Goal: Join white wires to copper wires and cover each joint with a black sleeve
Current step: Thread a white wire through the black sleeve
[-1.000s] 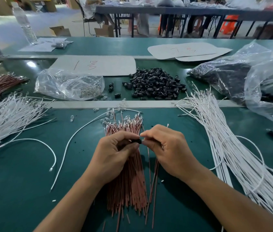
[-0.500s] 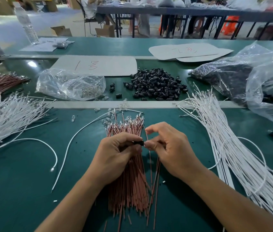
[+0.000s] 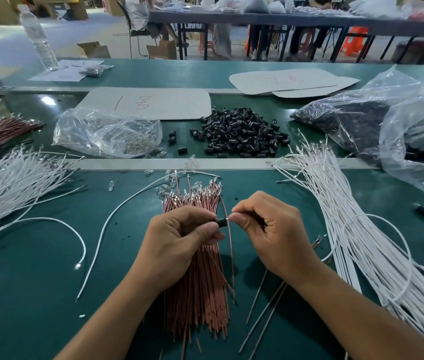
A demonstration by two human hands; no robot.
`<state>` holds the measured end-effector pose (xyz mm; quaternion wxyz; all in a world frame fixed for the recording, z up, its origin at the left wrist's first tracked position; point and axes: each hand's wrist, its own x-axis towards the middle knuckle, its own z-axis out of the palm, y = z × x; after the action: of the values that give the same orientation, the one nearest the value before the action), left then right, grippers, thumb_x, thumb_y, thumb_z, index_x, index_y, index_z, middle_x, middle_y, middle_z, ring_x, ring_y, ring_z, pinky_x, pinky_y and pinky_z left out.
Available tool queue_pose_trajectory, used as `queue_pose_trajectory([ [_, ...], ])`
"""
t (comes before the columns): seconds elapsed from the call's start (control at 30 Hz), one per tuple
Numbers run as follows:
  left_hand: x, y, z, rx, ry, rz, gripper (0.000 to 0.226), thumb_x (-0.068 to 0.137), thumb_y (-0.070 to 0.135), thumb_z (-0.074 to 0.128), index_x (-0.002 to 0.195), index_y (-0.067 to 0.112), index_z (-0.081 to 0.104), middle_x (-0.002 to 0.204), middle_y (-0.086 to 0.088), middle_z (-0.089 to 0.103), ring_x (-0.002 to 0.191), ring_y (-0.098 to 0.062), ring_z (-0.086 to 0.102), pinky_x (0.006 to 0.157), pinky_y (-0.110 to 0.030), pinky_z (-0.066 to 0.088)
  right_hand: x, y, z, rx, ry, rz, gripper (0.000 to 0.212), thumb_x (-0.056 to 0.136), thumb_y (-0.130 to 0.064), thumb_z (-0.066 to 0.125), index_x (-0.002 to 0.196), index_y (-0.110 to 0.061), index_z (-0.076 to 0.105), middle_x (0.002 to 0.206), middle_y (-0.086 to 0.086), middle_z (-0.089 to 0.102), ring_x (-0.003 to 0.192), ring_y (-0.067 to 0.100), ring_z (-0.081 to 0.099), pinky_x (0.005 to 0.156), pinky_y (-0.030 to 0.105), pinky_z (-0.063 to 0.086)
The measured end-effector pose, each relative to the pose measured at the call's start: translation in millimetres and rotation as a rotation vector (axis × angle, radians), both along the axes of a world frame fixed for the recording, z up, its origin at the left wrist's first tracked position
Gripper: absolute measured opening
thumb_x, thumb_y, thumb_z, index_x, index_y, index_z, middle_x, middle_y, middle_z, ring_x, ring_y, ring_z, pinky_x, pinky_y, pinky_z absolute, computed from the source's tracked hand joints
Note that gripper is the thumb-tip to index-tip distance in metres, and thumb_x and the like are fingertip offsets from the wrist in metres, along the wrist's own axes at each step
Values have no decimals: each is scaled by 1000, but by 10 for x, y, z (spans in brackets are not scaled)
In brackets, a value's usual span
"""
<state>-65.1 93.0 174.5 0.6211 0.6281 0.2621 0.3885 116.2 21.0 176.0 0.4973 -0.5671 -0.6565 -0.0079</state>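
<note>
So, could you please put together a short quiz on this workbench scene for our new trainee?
1. True or false: the left hand pinches a black sleeve.
2. What does the right hand pinch at the sleeve's open end? A) a wire end B) a bottle cap C) a plastic bag
3. Short answer: what lies on the green mat directly below both hands?
Key: 1 true; 2 A; 3 the bundle of copper wires.
</note>
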Motion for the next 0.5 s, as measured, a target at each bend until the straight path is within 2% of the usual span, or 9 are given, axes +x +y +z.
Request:
queue_pose_trajectory([
  [0.13,-1,-13,-9,34,37,7,17,83,16,68,94,3,73,77,-15,74,65,-25,72,60,-26,58,-39,0,-4,30,-6,10,8,89,-9,76,86,-3,72,78,-1,63,68,9,58,64,16,46],
  [0.3,31,-20,-46,-21,4,40,18,79,12,70,96,8,75,80,-14,76,72,-25,75,68,-24,59,-66,11,-13,-39,69,85,8,92,-14,74,93,-7,72,81,-9,62,73,-1,57,69,12,43],
  [0.4,5,21,-22,-26,5,94,22,76,12,72,97,6,73,82,-14,76,74,-25,75,69,-23,59,-1,-28,-27,-195,36,164,20,96,-24,67,113,-12,69,90,-9,61,80,8,60,71,20,48],
  [0.5,-5,38,12,-100,-40,124,21,73,13,76,91,5,71,80,-17,75,71,-26,75,64,-23,59,57,-53,-32,-156,-76,120,17,95,-10,69,112,-10,72,92,-7,66,81,9,63,73,27,53],
])
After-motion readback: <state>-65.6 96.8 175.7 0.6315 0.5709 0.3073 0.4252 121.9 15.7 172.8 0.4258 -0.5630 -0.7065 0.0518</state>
